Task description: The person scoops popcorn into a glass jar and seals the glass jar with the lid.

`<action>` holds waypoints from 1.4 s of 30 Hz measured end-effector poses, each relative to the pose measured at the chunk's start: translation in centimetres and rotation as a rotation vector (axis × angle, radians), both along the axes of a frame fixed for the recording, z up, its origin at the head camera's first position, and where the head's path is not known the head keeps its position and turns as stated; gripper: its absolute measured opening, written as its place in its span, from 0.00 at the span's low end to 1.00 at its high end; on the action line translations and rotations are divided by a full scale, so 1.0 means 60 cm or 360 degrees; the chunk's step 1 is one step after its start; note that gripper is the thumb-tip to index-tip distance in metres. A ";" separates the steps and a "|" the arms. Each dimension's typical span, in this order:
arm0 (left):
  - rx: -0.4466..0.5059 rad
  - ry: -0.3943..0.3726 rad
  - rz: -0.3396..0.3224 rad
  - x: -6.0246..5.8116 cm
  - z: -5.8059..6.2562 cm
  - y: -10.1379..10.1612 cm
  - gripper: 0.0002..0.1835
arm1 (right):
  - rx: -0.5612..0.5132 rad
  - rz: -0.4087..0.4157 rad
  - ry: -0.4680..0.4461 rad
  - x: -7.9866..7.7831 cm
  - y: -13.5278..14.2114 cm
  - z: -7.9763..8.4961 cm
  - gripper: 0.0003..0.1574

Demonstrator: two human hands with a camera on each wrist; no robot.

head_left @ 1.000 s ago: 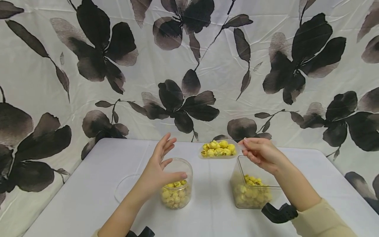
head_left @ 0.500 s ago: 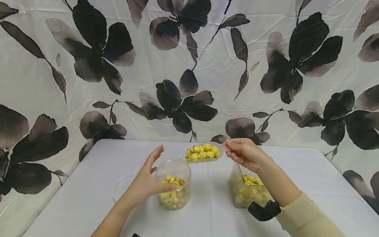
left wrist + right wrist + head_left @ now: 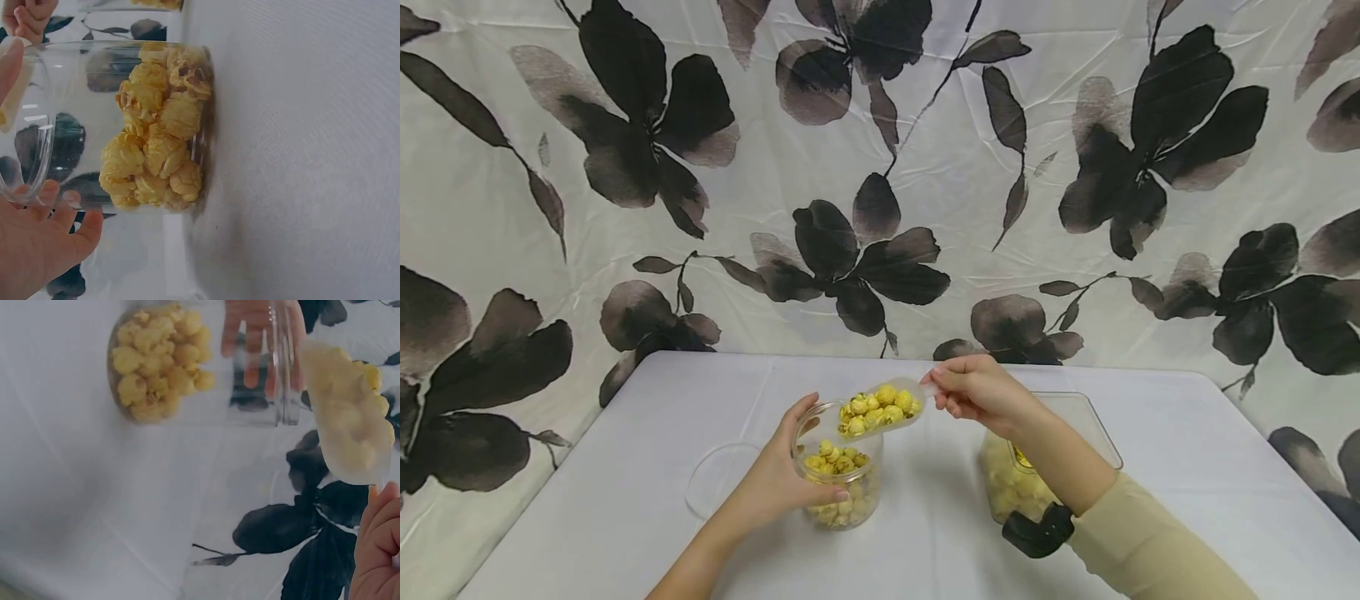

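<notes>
My left hand (image 3: 784, 477) holds a clear round jar (image 3: 876, 493) near its rim, thumb in front and fingers behind. Popcorn (image 3: 153, 134) fills the jar's lower part, and the jar stands upright on the table. In my right hand (image 3: 988, 393) is the handle of a translucent scoop (image 3: 340, 425), pinched between thumb and fingers. Yellow popcorn (image 3: 880, 408) is heaped in the scoop, whose front end overlaps the jar's mouth in the head view. The right wrist view shows the scoop just beyond the jar's rim (image 3: 289, 375).
To the right stands a clear square tub (image 3: 994, 487) with more popcorn, partly hidden by my right forearm. A thin clear round lid (image 3: 711, 479) lies left of the jar. The white table (image 3: 1210, 450) ends at a floral cloth backdrop (image 3: 880, 125).
My right hand has carried the loaded scoop leftward and down, from beside the square tub to the jar's mouth. My left hand has come down and taken hold of the jar.
</notes>
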State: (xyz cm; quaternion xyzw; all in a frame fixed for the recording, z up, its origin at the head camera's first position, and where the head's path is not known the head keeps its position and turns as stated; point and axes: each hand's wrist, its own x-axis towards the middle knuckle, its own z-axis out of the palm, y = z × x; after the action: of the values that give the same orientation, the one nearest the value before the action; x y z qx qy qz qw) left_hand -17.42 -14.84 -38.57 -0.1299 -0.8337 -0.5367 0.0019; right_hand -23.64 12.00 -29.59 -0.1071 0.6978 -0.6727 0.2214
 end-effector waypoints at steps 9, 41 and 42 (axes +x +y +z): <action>0.0002 0.0005 0.0049 0.001 -0.004 -0.003 0.58 | 0.0500 0.0050 0.0600 0.012 -0.054 0.011 0.13; 0.0051 0.0016 0.0002 0.003 -0.005 -0.002 0.59 | 0.0047 -0.0020 0.0359 0.014 0.040 0.033 0.14; 0.0051 0.0012 0.0005 0.003 -0.005 -0.002 0.59 | 0.0016 -0.0023 0.0335 0.014 0.046 0.035 0.13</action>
State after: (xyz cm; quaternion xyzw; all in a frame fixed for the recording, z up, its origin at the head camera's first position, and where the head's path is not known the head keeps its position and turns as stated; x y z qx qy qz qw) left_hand -17.24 -14.98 -38.88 -0.1307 -0.8251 -0.5496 0.0079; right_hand -22.78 14.78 -27.51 -0.1711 0.7213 -0.6558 0.1425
